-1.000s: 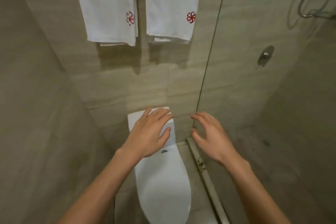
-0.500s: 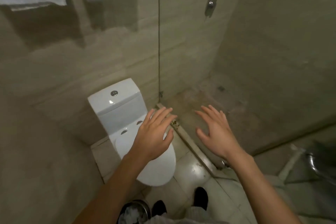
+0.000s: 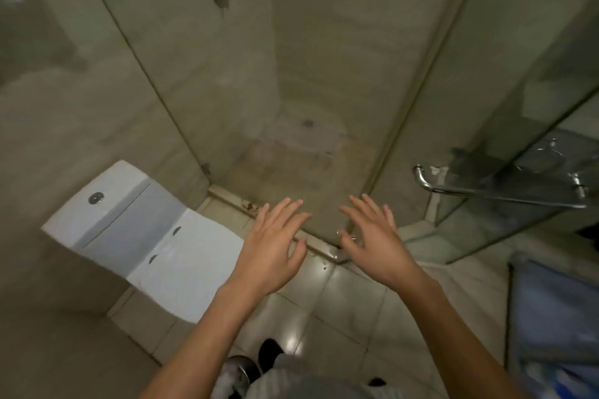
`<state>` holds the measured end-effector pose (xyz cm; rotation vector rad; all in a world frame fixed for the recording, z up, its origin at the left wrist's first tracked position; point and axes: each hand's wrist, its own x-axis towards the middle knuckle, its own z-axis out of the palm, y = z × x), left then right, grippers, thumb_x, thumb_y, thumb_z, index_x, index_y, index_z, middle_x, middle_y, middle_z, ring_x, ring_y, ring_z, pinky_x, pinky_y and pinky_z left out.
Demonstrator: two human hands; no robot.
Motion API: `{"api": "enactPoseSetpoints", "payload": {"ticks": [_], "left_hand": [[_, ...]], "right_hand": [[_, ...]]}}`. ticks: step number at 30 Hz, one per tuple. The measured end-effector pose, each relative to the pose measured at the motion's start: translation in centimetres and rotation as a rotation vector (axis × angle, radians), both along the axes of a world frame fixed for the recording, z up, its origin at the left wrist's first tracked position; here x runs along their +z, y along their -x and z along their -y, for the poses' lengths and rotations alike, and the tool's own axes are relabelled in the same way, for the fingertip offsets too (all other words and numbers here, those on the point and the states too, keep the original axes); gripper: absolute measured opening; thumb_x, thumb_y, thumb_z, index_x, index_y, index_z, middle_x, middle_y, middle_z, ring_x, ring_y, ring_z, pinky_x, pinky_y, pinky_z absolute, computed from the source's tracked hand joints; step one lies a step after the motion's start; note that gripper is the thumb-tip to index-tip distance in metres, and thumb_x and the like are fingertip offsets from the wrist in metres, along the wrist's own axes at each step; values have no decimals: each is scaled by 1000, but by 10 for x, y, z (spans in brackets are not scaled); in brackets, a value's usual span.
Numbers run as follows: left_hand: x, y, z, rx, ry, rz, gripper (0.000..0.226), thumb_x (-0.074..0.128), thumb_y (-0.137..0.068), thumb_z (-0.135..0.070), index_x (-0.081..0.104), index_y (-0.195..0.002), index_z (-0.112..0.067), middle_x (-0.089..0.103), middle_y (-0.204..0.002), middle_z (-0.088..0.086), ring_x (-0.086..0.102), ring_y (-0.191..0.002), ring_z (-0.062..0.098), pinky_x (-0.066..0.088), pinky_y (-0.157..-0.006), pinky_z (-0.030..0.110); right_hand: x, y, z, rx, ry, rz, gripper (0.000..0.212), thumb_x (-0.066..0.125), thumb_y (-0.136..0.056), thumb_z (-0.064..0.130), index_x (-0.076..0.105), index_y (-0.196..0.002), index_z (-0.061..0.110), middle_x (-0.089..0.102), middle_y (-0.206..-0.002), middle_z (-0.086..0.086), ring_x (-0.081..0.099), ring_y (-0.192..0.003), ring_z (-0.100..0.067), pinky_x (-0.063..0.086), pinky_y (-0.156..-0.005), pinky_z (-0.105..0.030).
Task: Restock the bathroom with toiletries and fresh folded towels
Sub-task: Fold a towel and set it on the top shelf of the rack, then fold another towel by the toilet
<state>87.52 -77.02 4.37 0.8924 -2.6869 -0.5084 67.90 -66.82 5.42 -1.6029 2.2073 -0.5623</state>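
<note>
Left hand (image 3: 270, 251), right hand (image 3: 377, 241) empty, spread; toilet (image 3: 146, 236) left.

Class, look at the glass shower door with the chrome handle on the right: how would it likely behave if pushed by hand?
The glass shower door would probably swing stiffly as one rigid pane. Its smooth surface looks slippery, so the chrome handle likely offers a surer hold. Being glass, it may be heavy and fragile if slammed.

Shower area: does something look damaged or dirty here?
Yes. The shower floor shows brownish stains, and the threshold strip near the toilet has rust-like spots. Nothing looks spilled or broken.
</note>
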Motion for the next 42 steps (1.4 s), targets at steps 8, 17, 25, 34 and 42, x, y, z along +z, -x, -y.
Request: {"api": "enactPoseSetpoints", "payload": {"ticks": [8,17,25,34,42], "left_hand": [[-4,101,-93,-104,-156,-31,42,49,-96,-35,53,-137,-25,41,-153,-5,28,-147,13,18,-122,43],[-4,193,-177,-316,-148,28,41,51,-98,-33,51,-138,-25,37,-155,-6,23,-148,11,8,-122,31],[-3,254,-206,-588,-146,75,44,47,-97,-37,49,-140,-27,37,-156,-8,20,-148,8,4,-121,28],[-12,299,-211,-911,-175,87,43,48,-98,-34,47,-140,-27,34,-157,-6,21,-149,15,5,-121,30],[-21,323,-243,-1183,-191,40,45,55,-96,-32,49,-140,-24,40,-154,-1,25,-148,20,14,-122,37]], "right_hand": [[-18,81,-120,-158,13,111,48,48,-96,39,47,-142,24,29,-158,2,8,-151,-14,-2,-120,-40],[-25,139,-236,-371,37,157,45,50,-98,35,46,-142,29,32,-156,5,11,-149,-13,3,-122,-39],[-21,153,-294,-638,95,160,44,55,-96,29,49,-140,23,43,-147,4,27,-142,-13,11,-117,-28],[-23,130,-314,-968,55,220,45,54,-96,34,48,-140,25,41,-148,6,31,-140,-14,26,-118,-40],[-17,96,-346,-1212,41,206,49,50,-92,40,51,-137,21,50,-138,5,41,-132,-13,35,-111,-43]]}}
